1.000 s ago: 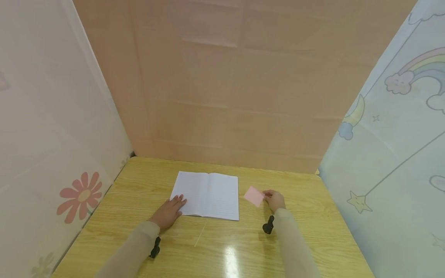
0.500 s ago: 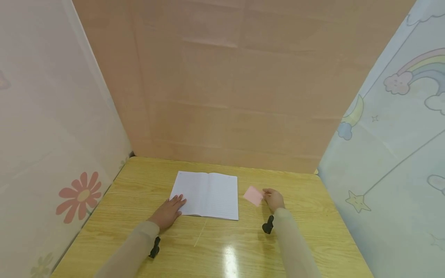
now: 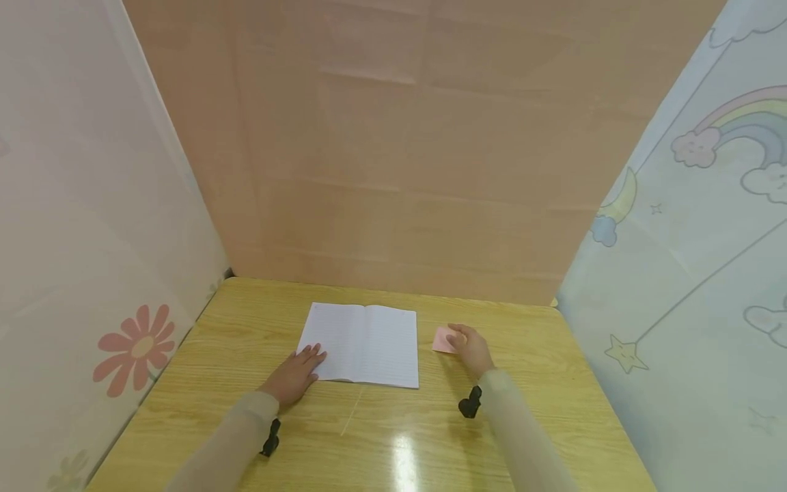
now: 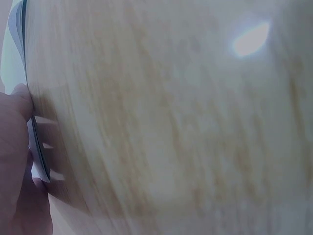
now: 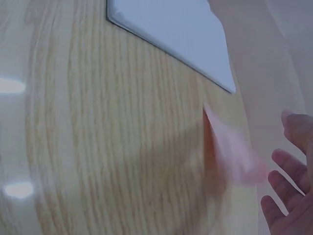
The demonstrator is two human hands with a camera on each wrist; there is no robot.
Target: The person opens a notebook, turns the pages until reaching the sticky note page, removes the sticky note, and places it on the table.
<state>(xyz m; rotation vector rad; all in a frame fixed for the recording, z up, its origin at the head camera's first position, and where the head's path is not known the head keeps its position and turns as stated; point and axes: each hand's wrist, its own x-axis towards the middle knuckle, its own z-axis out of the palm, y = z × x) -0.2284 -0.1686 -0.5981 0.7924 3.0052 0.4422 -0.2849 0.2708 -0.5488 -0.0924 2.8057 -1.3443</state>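
An open lined notebook point(image 3: 389, 347) lies on the wooden table. My left hand point(image 3: 292, 378) rests with straight, spread fingers on the lower left corner of its left page. To the right of the notebook is a small pink paper note point(image 3: 443, 340), tilted and blurred in the right wrist view. Beside that note is my right hand point(image 3: 472, 350), its thumb and fingers parted in the right wrist view. One fingertip is very near the note's edge; I cannot tell whether they touch. In the left wrist view, the thumb point(image 4: 20, 100) lies at the notebook's edge.
The wooden table point(image 3: 522, 424) runs up to a brown backdrop point(image 3: 393, 171). Patterned white sheets hang on the left and right sides. A thin pale line point(image 3: 352, 410) shows on the table below the notebook.
My right hand has gone from pinching the pink note's corner to parted fingers, moving slightly left over it. The note has turned. My left hand stays on the notebook.
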